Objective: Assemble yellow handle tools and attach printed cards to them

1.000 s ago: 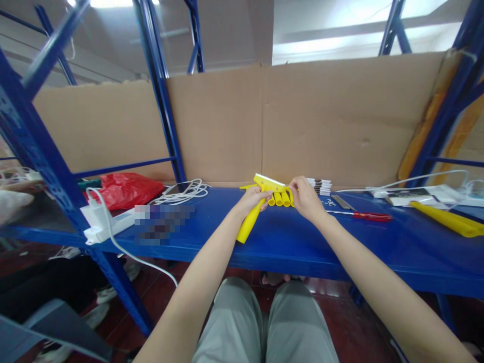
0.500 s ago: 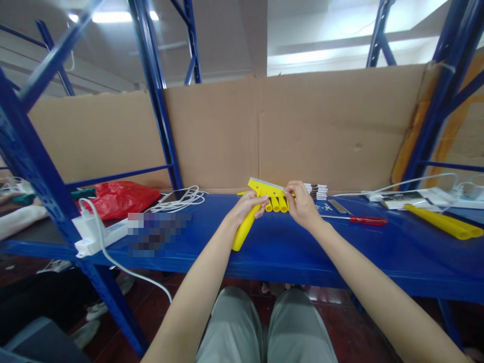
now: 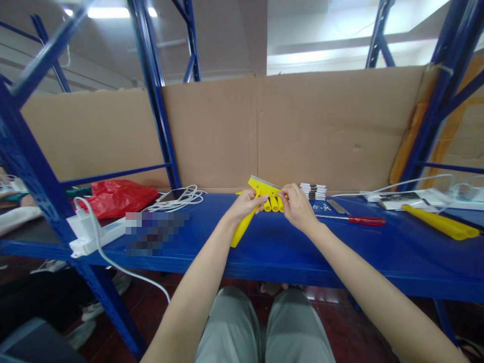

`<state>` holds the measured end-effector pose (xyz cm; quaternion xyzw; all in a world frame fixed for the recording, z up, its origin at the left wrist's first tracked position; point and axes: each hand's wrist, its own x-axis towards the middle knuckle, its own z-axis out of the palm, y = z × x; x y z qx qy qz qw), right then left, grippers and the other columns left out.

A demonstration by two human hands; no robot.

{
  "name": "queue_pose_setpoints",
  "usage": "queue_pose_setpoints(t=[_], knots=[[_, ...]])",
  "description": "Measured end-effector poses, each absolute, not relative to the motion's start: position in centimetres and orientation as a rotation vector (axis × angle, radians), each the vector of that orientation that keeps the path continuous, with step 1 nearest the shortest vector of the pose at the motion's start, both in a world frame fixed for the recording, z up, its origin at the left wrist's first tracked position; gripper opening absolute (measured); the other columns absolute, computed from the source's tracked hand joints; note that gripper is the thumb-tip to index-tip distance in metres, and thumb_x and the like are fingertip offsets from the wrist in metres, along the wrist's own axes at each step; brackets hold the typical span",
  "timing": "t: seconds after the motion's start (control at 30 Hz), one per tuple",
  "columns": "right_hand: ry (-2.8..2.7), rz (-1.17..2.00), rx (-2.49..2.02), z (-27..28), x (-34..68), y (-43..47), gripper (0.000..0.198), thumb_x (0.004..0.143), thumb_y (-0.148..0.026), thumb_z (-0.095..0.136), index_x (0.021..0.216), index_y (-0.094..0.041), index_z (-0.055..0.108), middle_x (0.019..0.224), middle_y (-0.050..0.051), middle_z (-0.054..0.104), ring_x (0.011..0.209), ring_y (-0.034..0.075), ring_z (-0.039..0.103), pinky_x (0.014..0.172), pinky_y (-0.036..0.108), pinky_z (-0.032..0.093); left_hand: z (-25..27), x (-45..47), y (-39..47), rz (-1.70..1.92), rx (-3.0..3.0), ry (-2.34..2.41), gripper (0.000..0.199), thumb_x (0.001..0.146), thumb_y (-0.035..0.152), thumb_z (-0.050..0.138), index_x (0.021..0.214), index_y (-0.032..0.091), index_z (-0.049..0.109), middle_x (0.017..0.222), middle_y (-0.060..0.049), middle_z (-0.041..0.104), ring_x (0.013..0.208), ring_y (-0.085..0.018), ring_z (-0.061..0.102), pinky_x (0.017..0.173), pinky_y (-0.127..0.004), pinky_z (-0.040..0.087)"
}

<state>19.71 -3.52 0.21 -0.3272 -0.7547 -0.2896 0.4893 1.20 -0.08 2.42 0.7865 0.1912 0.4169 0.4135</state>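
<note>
My left hand is wrapped round a yellow scraper just below its wide head. The handle slants down toward the front edge, and a thin metal blade runs along the top of the head. Close to the head's right end, my right hand is closed in a pinch; whatever its fingertips hold is too small or hidden to make out. Several more yellow handles lie side by side on the blue shelf behind my hands, partly covered by them.
Right of my hands lie a red-handled screwdriver, a flat metal strip and stacked small white packs. Further right are yellow pieces. On the left are a white power strip, coiled cable and red bag. Cardboard stands behind.
My right hand has shifted slightly left, its fingertips moving from the blade's right end to lower on the scraper head. My left hand keeps the same hold on the scraper.
</note>
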Motion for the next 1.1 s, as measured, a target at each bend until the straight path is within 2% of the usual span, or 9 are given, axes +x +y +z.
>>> queue_pose_setpoints(t=[0.2,0.57,0.8,1.1], knots=[[-1.848,-0.710,-0.828,0.08,19.57,-3.45,0.013,0.094,-0.020,0.036,0.089,-0.020,0.048,0.088,0.011,0.057,0.079,0.023,0.052,0.068,0.036,0.041,2.67,1.41,-0.38,1.043,2.030,0.435,0.047,0.074,0.047,0.065,0.044,0.016,0.047,0.040,0.001,0.047,0.042,-0.006,0.042,0.048,-0.020,0.034],[-1.823,-0.596,-0.690,0.42,19.21,-3.98,0.010,0.094,-0.019,0.035,0.089,-0.022,0.044,0.088,0.009,0.054,0.083,0.021,0.053,0.073,0.037,0.046,2.42,1.02,-0.39,0.964,1.859,0.411,0.036,0.068,0.044,0.068,0.058,0.015,0.049,0.045,0.003,0.047,0.039,-0.005,0.040,0.044,-0.021,0.027],[-1.816,-0.575,-0.624,0.43,19.19,-3.95,0.009,0.093,-0.016,0.037,0.090,-0.022,0.042,0.088,0.008,0.053,0.084,0.020,0.054,0.072,0.036,0.046,2.35,1.01,-0.53,0.994,1.879,0.383,0.037,0.068,0.046,0.068,0.057,0.016,0.049,0.044,0.003,0.047,0.039,-0.006,0.041,0.045,-0.022,0.028],[-1.817,-0.697,-0.687,0.41,19.12,-4.15,0.009,0.093,-0.016,0.037,0.090,-0.021,0.044,0.090,0.010,0.058,0.086,0.021,0.054,0.072,0.036,0.044,2.60,0.64,-0.88,1.000,1.936,0.392,0.041,0.069,0.049,0.068,0.055,0.016,0.049,0.044,0.003,0.047,0.042,-0.006,0.041,0.047,-0.022,0.030]])
